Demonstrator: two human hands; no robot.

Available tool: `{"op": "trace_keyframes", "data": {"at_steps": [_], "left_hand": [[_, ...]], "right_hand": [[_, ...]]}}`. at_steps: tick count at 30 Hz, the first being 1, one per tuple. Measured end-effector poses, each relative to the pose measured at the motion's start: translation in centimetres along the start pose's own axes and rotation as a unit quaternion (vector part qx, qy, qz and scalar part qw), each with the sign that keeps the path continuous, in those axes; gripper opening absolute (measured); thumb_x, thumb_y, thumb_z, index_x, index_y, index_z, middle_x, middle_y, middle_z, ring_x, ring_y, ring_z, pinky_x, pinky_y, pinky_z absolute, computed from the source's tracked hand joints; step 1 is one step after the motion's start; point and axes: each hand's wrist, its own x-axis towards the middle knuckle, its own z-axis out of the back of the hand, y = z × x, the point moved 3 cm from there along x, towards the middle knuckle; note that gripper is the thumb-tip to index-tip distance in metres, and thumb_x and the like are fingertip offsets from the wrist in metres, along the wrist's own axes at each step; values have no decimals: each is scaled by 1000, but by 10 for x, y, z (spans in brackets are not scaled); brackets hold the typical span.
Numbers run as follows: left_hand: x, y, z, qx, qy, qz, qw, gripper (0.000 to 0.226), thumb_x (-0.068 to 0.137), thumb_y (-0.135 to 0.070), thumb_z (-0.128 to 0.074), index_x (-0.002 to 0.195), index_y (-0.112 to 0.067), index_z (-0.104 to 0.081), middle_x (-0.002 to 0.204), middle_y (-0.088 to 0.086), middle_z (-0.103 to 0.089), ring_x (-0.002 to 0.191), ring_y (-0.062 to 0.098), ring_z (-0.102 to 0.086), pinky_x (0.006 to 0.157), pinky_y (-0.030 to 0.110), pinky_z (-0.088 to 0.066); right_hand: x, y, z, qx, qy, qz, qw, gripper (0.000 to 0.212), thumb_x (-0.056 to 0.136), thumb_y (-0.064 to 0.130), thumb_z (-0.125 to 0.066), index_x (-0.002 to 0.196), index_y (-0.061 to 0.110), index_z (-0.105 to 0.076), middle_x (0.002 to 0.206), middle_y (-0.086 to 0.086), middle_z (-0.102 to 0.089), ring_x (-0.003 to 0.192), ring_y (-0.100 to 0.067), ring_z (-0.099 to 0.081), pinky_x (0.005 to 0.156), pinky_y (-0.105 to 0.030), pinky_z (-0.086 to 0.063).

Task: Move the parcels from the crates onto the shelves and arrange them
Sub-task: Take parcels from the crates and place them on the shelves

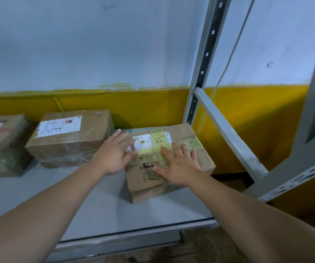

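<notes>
the person's two forearms reach in over the grey shelf (77, 205). well left of the slotted upright (204, 63) sit an end box (1, 145) and a labelled box (71, 137). nearer the upright, the left hand (115, 152) lies flat, fingers straight, on the taped parcel (145, 185), at its left top edge. the parcel rests on the shelf just left of the upright's foot, with the right hand (179, 166) spread flat on its top. it looks like stiff, fairly light cardboard under slick tape, best gripped by its opposite side faces.
</notes>
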Motion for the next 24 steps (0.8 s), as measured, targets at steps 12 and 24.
{"op": "trace_keyframes", "data": {"at_steps": [12, 24], "left_hand": [[-16, 117, 32, 117, 42, 240, 963, 93, 82, -76, -43, 149, -43, 12, 162, -3, 12, 147, 38, 10, 115, 63, -4], [-12, 136, 30, 146, 36, 225, 963, 87, 78, -84, -35, 147, -51, 8, 163, -8, 8, 146, 40, 7, 108, 71, -5]], "right_hand": [[53, 31, 5, 30, -22, -83, 996, 88, 81, 85, -12, 155, 37, -4, 165, -7, 8, 149, -38, 11, 114, -63, 7], [91, 40, 16, 20, -30, -93, 995, 92, 77, 89, -13, 154, 41, -7, 166, -4, 3, 150, -35, 6, 116, -60, 4]]}}
